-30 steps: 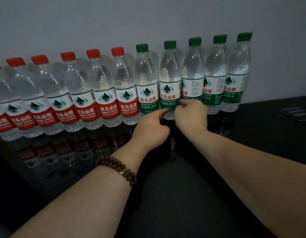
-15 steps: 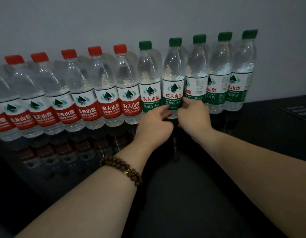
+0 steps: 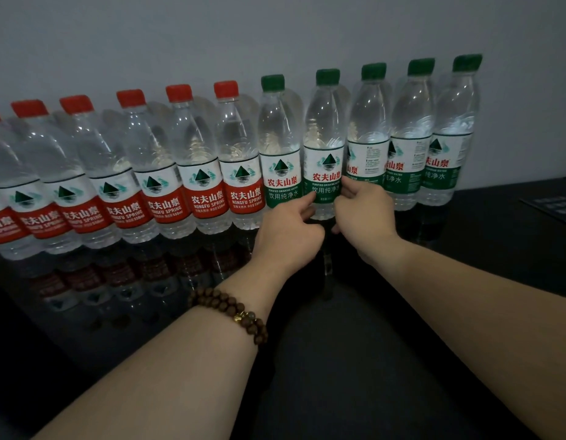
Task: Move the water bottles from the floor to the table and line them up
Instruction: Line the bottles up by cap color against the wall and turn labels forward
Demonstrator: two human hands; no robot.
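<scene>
While I watch the feed, the left hand (image 3: 288, 227) has crept up from the base of the second green-capped bottle (image 3: 326, 138) and now pinches its lower label. The right hand (image 3: 361, 214) has closed round the label's other edge. That bottle stands in the row on the counter (image 3: 338, 360), at frame centre. I judge this a last straightening, with the carrying likely done. Counting from the left: six red-capped bottles (image 3: 205, 173), the first cut by the frame edge, then five green-capped bottles (image 3: 411, 122), eleven in all.
</scene>
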